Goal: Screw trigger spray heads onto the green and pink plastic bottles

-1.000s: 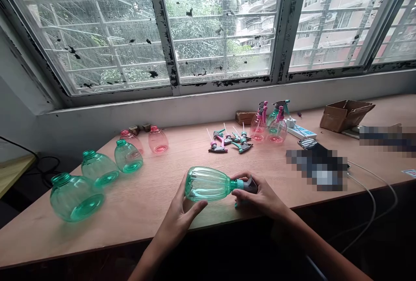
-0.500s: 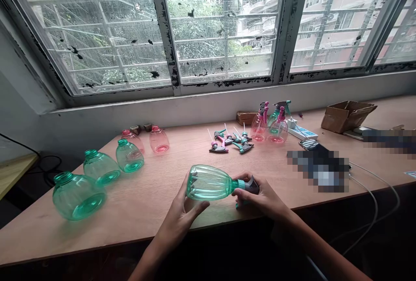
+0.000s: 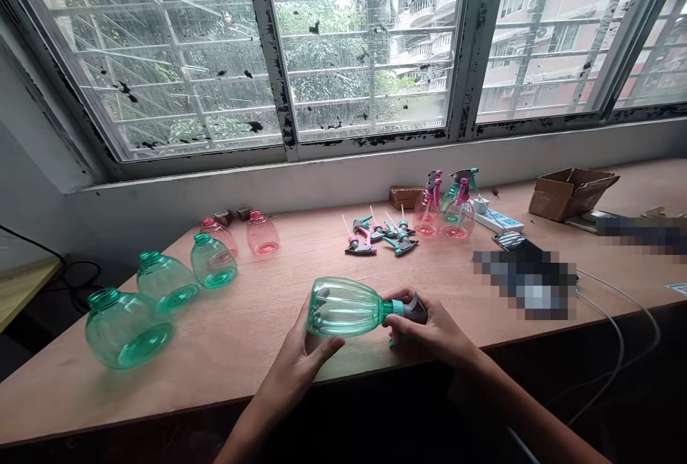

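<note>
A clear green spray bottle (image 3: 346,306) lies sideways between my hands, just above the front edge of the table. My left hand (image 3: 308,353) cups its base, with the thumb along the near side. At the neck, my right hand (image 3: 421,324) grips the grey and teal spray head (image 3: 411,308), whose far end is partly hidden by the fingers. Behind the hands, several loose spray heads (image 3: 381,231), pink and teal, lie in a pile with their tubes sticking up. To the left stand open green bottles (image 3: 132,328) and pink bottles (image 3: 262,235) without heads.
Spray bottles with heads fitted (image 3: 456,213) stand at the back right beside a white power strip (image 3: 499,219). An open cardboard box (image 3: 572,194) sits farther right. A phone (image 3: 518,245) and white cables (image 3: 617,313) lie to the right of my hands.
Both hands keep the same hold on the green spray bottle, which has turned very slightly. The rest of the table looks unchanged apart from a small camera shift.
</note>
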`<action>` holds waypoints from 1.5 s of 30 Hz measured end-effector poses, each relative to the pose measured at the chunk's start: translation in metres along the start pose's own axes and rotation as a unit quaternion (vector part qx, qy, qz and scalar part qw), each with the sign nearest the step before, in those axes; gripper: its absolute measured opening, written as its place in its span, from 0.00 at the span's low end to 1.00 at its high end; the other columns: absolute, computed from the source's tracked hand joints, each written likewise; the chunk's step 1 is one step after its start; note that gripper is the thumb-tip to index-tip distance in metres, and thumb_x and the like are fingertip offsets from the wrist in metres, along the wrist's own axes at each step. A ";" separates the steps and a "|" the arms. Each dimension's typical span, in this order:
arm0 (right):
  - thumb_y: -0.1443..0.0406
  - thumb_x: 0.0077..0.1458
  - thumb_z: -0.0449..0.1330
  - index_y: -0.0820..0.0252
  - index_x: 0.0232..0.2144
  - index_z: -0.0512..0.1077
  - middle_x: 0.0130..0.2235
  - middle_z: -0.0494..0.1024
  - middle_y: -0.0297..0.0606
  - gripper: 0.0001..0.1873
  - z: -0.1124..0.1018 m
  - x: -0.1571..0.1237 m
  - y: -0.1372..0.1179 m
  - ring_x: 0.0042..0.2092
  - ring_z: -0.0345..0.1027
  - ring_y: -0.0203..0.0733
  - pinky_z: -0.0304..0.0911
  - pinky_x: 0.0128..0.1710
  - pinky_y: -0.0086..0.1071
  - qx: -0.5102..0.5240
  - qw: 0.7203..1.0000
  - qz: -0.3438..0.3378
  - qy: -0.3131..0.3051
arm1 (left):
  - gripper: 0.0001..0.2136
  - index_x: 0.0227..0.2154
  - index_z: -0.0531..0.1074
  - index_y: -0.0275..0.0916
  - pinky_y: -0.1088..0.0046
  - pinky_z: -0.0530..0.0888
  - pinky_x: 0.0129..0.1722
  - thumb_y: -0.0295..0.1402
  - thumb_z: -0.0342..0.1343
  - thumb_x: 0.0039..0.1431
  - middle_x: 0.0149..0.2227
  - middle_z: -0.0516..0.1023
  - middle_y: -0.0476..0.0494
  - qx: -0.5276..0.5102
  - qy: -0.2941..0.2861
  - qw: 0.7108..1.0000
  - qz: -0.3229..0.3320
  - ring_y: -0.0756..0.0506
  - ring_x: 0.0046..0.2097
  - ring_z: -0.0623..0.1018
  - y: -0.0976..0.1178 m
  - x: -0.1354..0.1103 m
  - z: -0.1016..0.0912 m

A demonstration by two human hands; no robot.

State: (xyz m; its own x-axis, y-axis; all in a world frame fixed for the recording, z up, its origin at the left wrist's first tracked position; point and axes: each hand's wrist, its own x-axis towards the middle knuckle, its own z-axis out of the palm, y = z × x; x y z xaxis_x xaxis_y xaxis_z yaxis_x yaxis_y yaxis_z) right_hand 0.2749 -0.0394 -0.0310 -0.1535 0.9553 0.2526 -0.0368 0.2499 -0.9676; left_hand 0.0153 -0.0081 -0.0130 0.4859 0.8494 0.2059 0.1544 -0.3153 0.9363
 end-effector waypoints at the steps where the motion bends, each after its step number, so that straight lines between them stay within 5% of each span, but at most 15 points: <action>1: 0.56 0.56 0.68 0.62 0.44 0.72 0.27 0.80 0.34 0.19 0.000 0.000 0.000 0.29 0.76 0.42 0.70 0.34 0.35 0.002 1.000 0.001 0.002 | 0.39 0.70 0.44 0.45 0.52 0.58 0.68 0.43 0.59 0.63 0.69 0.60 0.40 0.002 -0.003 1.000 -0.003 0.33 0.69 0.58 0.001 0.000 0.000; 12: 0.55 0.55 0.68 0.61 0.44 0.72 0.27 0.80 0.34 0.20 0.000 0.000 -0.001 0.30 0.76 0.43 0.71 0.35 0.36 0.007 1.000 0.004 0.000 | 0.47 0.71 0.39 0.47 0.51 0.51 0.69 0.40 0.65 0.57 0.71 0.53 0.38 0.019 0.021 1.000 0.009 0.33 0.70 0.55 -0.008 -0.002 0.000; 19: 0.54 0.55 0.69 0.61 0.45 0.72 0.27 0.80 0.34 0.21 0.000 0.000 -0.002 0.30 0.76 0.43 0.71 0.34 0.36 0.017 1.000 0.007 0.007 | 0.41 0.70 0.47 0.45 0.55 0.59 0.67 0.40 0.64 0.59 0.69 0.60 0.41 -0.022 0.021 1.000 -0.007 0.34 0.69 0.60 -0.007 0.001 -0.001; 27: 0.54 0.55 0.69 0.61 0.45 0.72 0.27 0.80 0.34 0.21 0.000 0.000 0.001 0.30 0.76 0.43 0.71 0.35 0.36 0.010 1.000 0.001 0.002 | 0.44 0.70 0.38 0.53 0.54 0.48 0.70 0.40 0.63 0.60 0.72 0.49 0.45 0.049 0.030 0.998 0.020 0.36 0.71 0.52 -0.009 -0.001 0.000; 33: 0.54 0.54 0.69 0.60 0.44 0.72 0.27 0.79 0.33 0.21 0.000 0.000 0.001 0.29 0.76 0.43 0.71 0.34 0.36 0.009 1.000 0.001 0.004 | 0.37 0.69 0.49 0.46 0.54 0.56 0.68 0.42 0.60 0.62 0.70 0.57 0.41 0.029 0.013 0.999 -0.001 0.33 0.70 0.57 -0.004 0.001 0.000; 39: 0.53 0.55 0.68 0.60 0.44 0.72 0.26 0.79 0.33 0.21 0.000 0.001 0.001 0.29 0.76 0.43 0.70 0.34 0.36 0.005 1.000 0.000 0.010 | 0.41 0.70 0.46 0.48 0.53 0.59 0.67 0.41 0.63 0.59 0.70 0.58 0.41 0.045 0.034 0.998 0.013 0.33 0.69 0.60 -0.006 0.002 0.003; 45: 0.55 0.56 0.68 0.60 0.44 0.72 0.27 0.79 0.33 0.20 0.000 0.001 0.003 0.30 0.76 0.43 0.70 0.34 0.36 0.004 1.000 -0.013 0.002 | 0.30 0.66 0.58 0.45 0.52 0.61 0.66 0.43 0.58 0.63 0.66 0.65 0.41 0.027 0.026 0.999 0.013 0.32 0.68 0.61 0.002 0.000 0.002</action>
State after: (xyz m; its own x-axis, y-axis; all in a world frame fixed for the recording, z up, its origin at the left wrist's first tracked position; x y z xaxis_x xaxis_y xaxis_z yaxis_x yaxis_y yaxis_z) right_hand 0.2741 -0.0376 -0.0334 -0.1483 0.9491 0.2778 -0.0480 0.2737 -0.9606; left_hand 0.0174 -0.0099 -0.0113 0.4449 0.8611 0.2460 0.1895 -0.3590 0.9139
